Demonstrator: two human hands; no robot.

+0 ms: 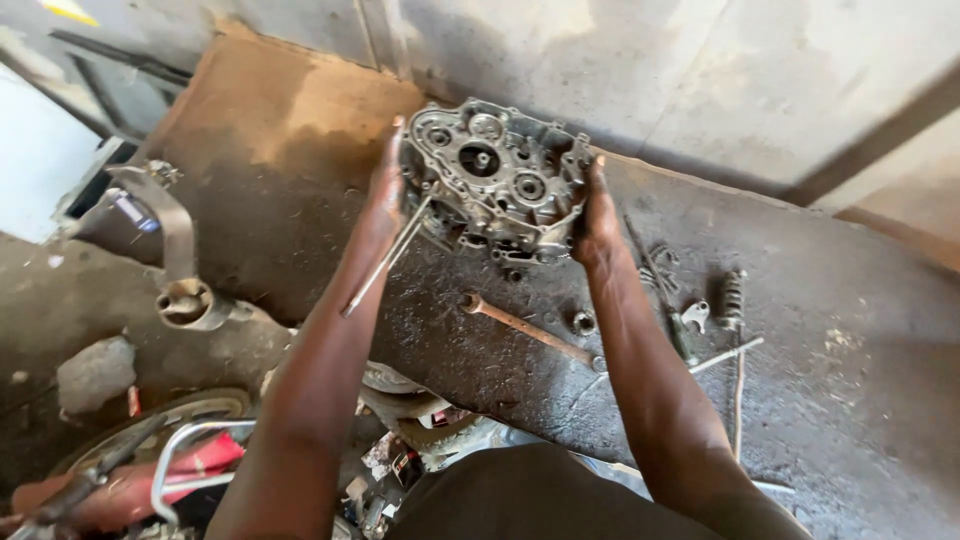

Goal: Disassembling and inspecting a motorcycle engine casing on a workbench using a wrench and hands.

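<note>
Both hands clamp an engine crankcase half [497, 180] at the far side of the grimy workbench [820, 400]: left hand [385, 195] also pinning a thin rod [385, 262], right hand [597, 215] opposite. It looks heavy, rigid, oily; the side edges seem the safest hold.

Two hands grip an engine case on a grimy bench.

The left hand [385, 195] and right hand [598, 215] press the sides of the case [497, 180]; a thin rod [385, 262] slants under the left palm. A rusty wrench [530, 330], a nut [583, 322] and a spring [733, 297] lie nearby on the bench [850, 330].
</note>
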